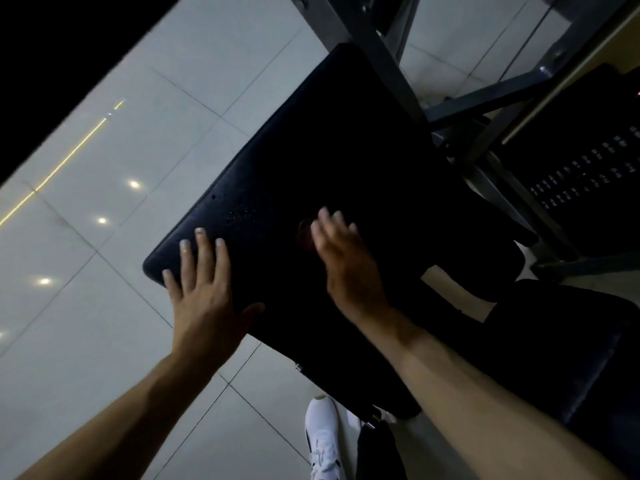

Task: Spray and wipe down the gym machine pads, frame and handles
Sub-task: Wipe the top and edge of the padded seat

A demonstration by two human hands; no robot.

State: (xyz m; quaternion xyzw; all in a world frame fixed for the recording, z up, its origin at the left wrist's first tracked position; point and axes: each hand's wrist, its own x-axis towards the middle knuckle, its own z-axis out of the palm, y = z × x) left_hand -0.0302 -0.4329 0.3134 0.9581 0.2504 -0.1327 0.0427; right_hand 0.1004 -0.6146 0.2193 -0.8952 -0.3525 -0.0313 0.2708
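Mid-task, I judge: spray droplets (239, 214) sit on the black pad (346, 150) at centre frame, so spraying of this pad looks done and wiping is under way. The grey frame (388, 64), upper right, looks untouched; no handles in view. Left hand (204, 292), lower left of the pad: fingers spread apart, flat on the pad corner, bracing. Right hand (343, 258), mid-pad, is blurred: fingers look straight and close together over a dark reddish patch (304, 233), maybe a cloth, I cannot tell.
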